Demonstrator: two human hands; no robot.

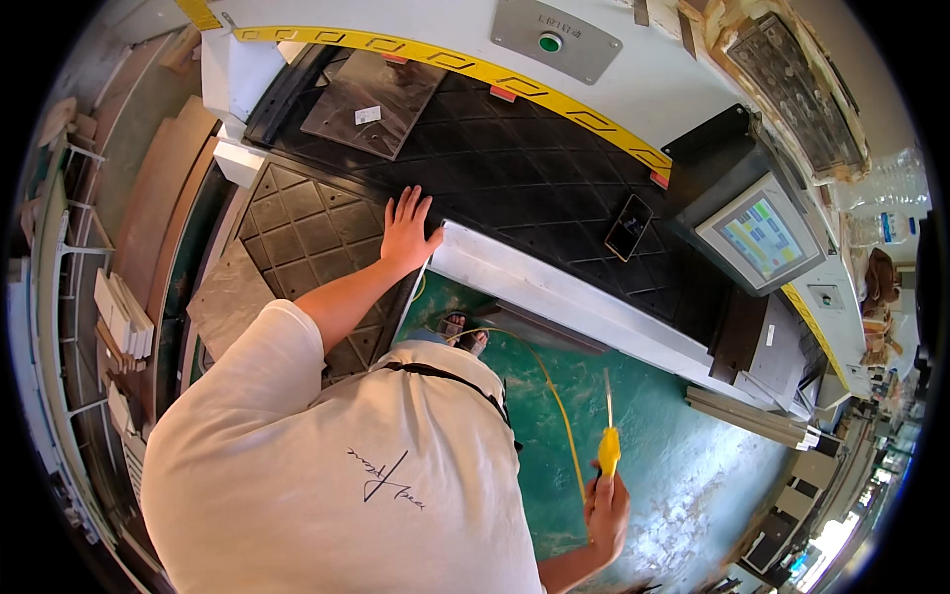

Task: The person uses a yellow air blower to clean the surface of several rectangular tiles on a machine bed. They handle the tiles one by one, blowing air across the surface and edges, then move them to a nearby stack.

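My left hand rests with fingers spread on the black grooved machine table, by the end of its white front rail. Down at the right, away from the table, my right hand grips a yellow air blow gun whose thin metal nozzle points up toward the table. A yellow air hose hangs in a curve over the green floor near it. Beyond my left hand lies a brown marbled panel with a white label.
A phone lies on the table at the right, below a control screen. A yellow-striped machine beam spans the far side. Panels are stacked on a rack at left; boards lie on the floor at right.
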